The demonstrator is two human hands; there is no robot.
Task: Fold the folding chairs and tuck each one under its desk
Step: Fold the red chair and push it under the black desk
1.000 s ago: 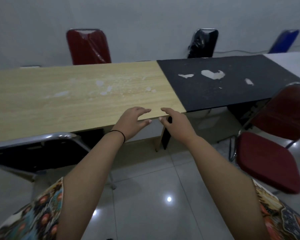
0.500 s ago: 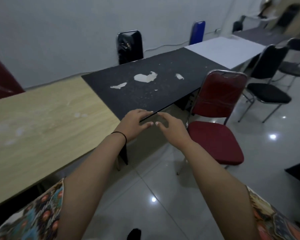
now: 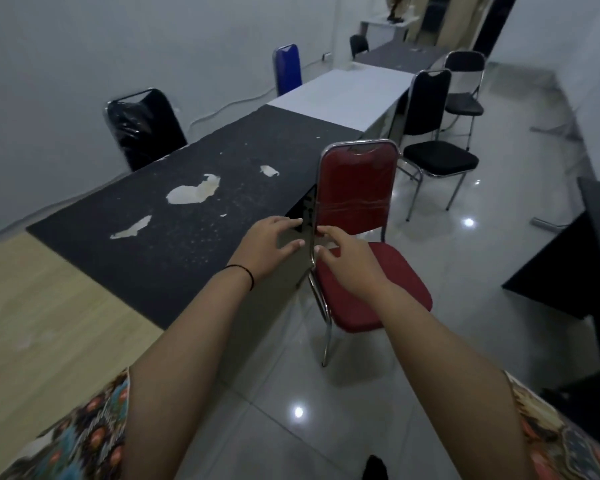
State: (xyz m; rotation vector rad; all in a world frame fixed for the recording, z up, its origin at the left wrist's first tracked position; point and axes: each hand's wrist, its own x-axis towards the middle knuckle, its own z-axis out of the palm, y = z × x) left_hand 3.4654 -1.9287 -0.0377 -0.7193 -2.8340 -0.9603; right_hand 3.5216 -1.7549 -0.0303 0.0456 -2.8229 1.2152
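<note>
**Both hands out in front, red chair standing unfolded**

The person is reaching both arms forward over the edge of the black surface [image 3: 174,244]. The left hand [image 3: 269,249], with a thin dark band showing at the wrist, is hovering palm down, fingers spread and loosely extended, gripping nothing. The right hand [image 3: 349,261] is hanging just beside it, fingers relaxed and slightly bent, also holding nothing; its fingertips are lining up with the chrome tube of the red chair [image 3: 357,202], though whether they are touching it cannot be told.

That red chair is standing unfolded on the tiled floor [image 3: 257,410], seat down, its back upright against the black surface's near corner. Further along, a black chair [image 3: 433,147] is sitting open beside the white surface [image 3: 347,95], and another black chair [image 3: 465,88] is standing behind it. Against the wall, on the far side, a plastic-wrapped black chair [image 3: 142,129] and a blue chair [image 3: 287,69] are showing their backs. A wood-grain surface [image 3: 42,313] is adjoining the black one at the left.
</note>
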